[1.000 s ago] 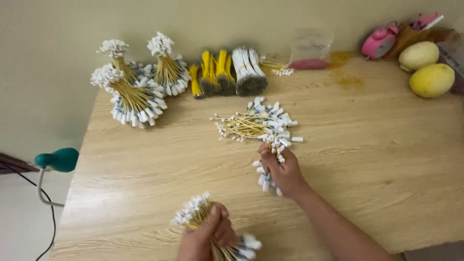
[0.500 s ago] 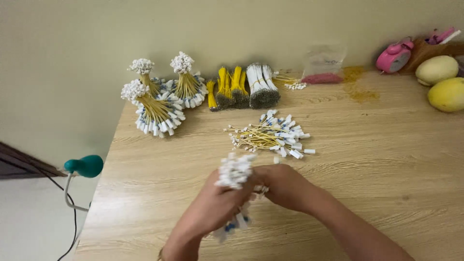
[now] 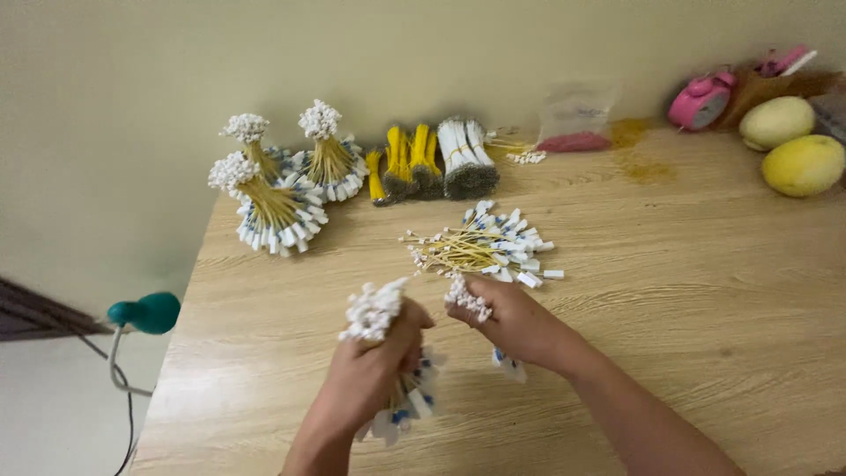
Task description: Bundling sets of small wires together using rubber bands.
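yellow wires with white plugs fill my left hand [image 3: 374,370]; its fingers are clenched around a big bundle [image 3: 381,339], plugs up, blue and white tags hanging below. my right hand [image 3: 515,322] sits just beside it, fingers pinched on a small bunch of wires [image 3: 467,298]. both are above the wooden desk [image 3: 705,291]. a loose pile of wires [image 3: 480,249] lies just past my right hand. three tied bundles [image 3: 282,189] stand at the far left edge.

pink alarm clock [image 3: 700,101], two yellowish fruits [image 3: 804,165], perhaps melons
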